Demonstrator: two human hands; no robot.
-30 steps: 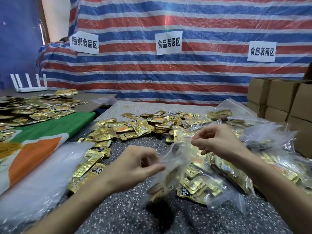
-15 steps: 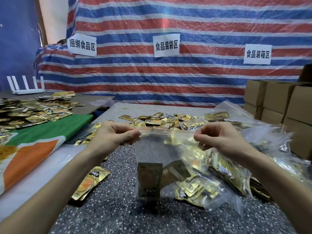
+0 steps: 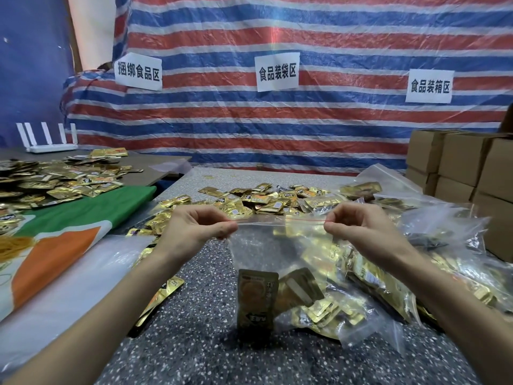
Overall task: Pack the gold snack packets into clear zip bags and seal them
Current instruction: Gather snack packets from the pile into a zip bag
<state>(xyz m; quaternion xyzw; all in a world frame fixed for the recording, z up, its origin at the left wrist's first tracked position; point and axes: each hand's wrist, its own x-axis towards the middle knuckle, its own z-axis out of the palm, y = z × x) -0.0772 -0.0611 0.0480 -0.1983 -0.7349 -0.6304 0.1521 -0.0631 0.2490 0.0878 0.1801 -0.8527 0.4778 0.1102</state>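
- Now the left hand (image 3: 200, 226) pinches the left end of the bag's (image 3: 277, 251) top edge between thumb and curled fingers. The right hand (image 3: 358, 226) pinches the right end the same way.
- Between them the bag hangs above the table (image 3: 194, 343), in front of the pile (image 3: 263, 198) of loose gold packets. Its strip (image 3: 277, 220) is drawn into a straight, taut line.
- A second ago the bag was a crumpled bunch between hands held low and close together. Half a second ago it was lifted and spread. The hands are now a little further apart, and the top edge lies flatter.
- Two packets sit in the bottom of the bag: one (image 3: 256, 298) upright on the left, another (image 3: 301, 287) tilted just beside it. Whether the bag's bottom touches the table cannot be told.
- Filling seems finished for this bag, so the step in hand is probably sealing. Whether the strip is already pressed shut cannot be told.
- The next move likely calls for a pinch run along the strip from one end. A wrinkle or slack in the film could leave a gap.
- Filled bags (image 3: 388, 279) lie heaped under the right forearm. Many loose packets remain, so the task looks far from done.
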